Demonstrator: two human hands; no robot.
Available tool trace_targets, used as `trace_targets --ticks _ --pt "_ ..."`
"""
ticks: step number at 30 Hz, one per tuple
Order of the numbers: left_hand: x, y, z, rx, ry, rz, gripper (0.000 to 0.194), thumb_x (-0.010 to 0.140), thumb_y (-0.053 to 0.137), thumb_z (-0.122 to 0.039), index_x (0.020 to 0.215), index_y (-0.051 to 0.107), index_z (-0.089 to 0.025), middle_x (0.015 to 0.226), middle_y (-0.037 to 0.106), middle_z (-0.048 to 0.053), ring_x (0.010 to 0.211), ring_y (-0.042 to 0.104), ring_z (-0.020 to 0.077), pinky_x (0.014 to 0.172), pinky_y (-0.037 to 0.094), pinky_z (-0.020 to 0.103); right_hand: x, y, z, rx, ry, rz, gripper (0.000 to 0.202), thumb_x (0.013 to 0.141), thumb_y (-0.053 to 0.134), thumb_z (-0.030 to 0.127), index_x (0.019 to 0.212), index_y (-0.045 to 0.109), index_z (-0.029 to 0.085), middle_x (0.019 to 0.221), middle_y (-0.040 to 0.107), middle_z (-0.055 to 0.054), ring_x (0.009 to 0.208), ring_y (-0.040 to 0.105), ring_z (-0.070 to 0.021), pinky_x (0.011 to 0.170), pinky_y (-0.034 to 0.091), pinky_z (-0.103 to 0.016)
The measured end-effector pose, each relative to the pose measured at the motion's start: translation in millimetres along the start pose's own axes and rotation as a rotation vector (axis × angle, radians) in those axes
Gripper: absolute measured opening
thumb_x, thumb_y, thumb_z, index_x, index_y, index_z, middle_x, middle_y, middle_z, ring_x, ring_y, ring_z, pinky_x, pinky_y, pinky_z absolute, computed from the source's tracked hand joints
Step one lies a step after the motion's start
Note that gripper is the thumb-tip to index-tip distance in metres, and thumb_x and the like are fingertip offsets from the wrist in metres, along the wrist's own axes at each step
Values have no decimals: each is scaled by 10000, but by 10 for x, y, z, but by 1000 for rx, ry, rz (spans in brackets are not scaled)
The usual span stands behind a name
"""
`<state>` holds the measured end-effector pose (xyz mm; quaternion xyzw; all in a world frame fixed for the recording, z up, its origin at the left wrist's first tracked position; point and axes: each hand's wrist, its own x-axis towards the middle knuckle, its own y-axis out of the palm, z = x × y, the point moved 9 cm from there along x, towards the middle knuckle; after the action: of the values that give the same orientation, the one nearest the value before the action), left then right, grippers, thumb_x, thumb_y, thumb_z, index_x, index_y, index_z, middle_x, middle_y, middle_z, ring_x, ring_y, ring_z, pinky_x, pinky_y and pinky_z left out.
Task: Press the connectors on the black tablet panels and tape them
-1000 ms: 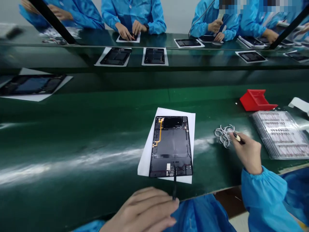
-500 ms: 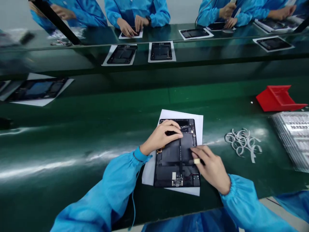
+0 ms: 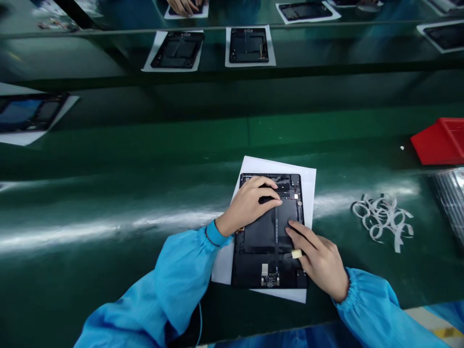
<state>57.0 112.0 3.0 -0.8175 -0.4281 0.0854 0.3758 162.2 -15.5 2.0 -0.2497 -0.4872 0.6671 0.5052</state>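
A black tablet housing, its inside parts bare, lies on a white sheet. My left hand rests over its upper left part. Thumb and a finger come together near the dark central strip; anything between their tips is too small to make out. Over the lower right of the housing, my right hand is partly closed, with index and middle fingertips close to the inner surface. A small tool with a cream-coloured block and a darker tip sticks out from under its fingers.
Curled white strips lie to the right. Beyond them are stacked clear trays and a red bin. More tablet housings on sheets lie at left and on the raised shelf. A co-worker's hand shows at the top.
The view has tipped down and shifted slightly left. My right fingers have straightened toward the housing, and the cream-blocked tool now sits lower beneath them. My left hand stays about where it was.
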Motion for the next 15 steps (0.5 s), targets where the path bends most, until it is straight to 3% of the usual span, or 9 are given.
trace_targets --ticks 15 --pt "2 -7 -11 27 8 -4 84 845 669 -278 818 724 -220 1071 645 38 1021 575 209 922 435 406 -1 1 -12 15 12 24 483 809 385 11 1206 630 137 1310 594 -109 833 686 -187 731 600 -328"
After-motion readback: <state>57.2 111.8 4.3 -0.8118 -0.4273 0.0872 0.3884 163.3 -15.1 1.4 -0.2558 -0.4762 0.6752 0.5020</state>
